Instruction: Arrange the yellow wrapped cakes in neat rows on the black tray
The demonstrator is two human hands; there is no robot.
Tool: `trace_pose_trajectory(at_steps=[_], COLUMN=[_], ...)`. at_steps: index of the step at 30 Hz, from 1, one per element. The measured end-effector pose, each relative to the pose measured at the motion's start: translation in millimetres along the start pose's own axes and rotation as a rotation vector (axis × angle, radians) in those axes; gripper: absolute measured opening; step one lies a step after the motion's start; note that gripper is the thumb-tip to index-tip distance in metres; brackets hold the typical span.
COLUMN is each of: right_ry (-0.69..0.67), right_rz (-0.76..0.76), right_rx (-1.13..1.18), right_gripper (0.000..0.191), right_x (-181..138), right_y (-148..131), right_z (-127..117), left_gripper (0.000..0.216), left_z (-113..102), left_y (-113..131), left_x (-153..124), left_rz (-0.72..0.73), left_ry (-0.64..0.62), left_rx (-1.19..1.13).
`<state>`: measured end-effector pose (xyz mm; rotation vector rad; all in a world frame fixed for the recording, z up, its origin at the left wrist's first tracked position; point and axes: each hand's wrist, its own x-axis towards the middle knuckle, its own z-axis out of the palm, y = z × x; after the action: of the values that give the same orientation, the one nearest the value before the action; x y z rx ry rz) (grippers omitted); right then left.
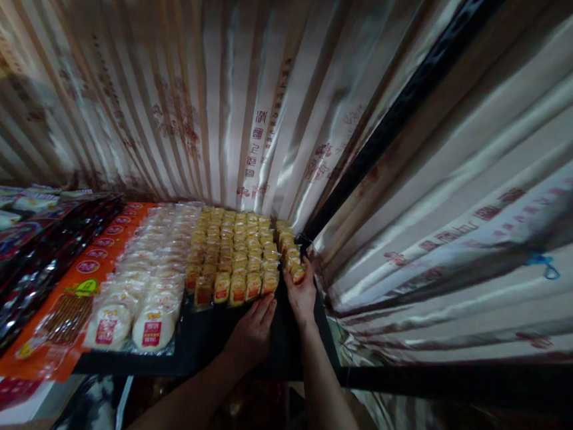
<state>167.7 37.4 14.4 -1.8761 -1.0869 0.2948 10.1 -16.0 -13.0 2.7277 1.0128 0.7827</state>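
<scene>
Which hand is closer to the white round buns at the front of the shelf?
Left. The left hand rests on the dark shelf just right of the white buns; the right hand is farther right, at the yellow packets.

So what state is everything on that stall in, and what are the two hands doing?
Yellow packets: sealed, standing in tidy rows.
Right-edge column of packets: single file, end packet at the right hand.
White buns: wrapped, laid in rows.
Orange packs: flat, overlapping.
Dark packs: flat, overlapping.
Left hand: open, fingertips touching the front row.
Right hand: fingers on the end packet.
Curtain: hanging, pleated.
</scene>
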Motion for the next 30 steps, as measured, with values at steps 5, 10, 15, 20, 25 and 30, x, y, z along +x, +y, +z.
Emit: trace_pose_trajectory(at_steps=[5, 10, 15, 20, 25, 30], right_ry=[0.033, -0.012, -0.038, -0.106, -0.136, -0.124], right_rz=[0.003, 0.024, 0.001, 0.007, 0.083, 0.05], right_rx=[0.068, 0.087, 0.113, 0.185, 0.258, 0.385], right_gripper=[0.067, 0.068, 0.073, 0.083, 0.077, 0.069], right_x=[-0.9, -2.0, 0.3, 1.4, -1.4, -2.0], right_y=[-4.7, -9.3, -9.0, -8.3, -12.3, -11.6], right_z=[10.6, 24.4, 26.1, 21.3, 17.8, 18.5], left_gripper=[0.054, 0.053, 0.053, 0.054, 0.056, 0.058], left_z=[1.9, 1.0, 0.5, 3.1, 1.7, 1.4], left_y=[0.2, 0.9, 1.2, 0.5, 0.2, 1.1], left_x=[0.8, 2.2, 2.9, 2.9, 4.7, 5.9], left_rz=[0.019, 0.007, 0.019, 0.015, 0.014, -0.014], left_ry=[0.031, 0.022, 0.018, 0.022, 0.024, 0.001], left_rx=[0.005, 0.019, 0.014, 0.02, 0.021, -0.005])
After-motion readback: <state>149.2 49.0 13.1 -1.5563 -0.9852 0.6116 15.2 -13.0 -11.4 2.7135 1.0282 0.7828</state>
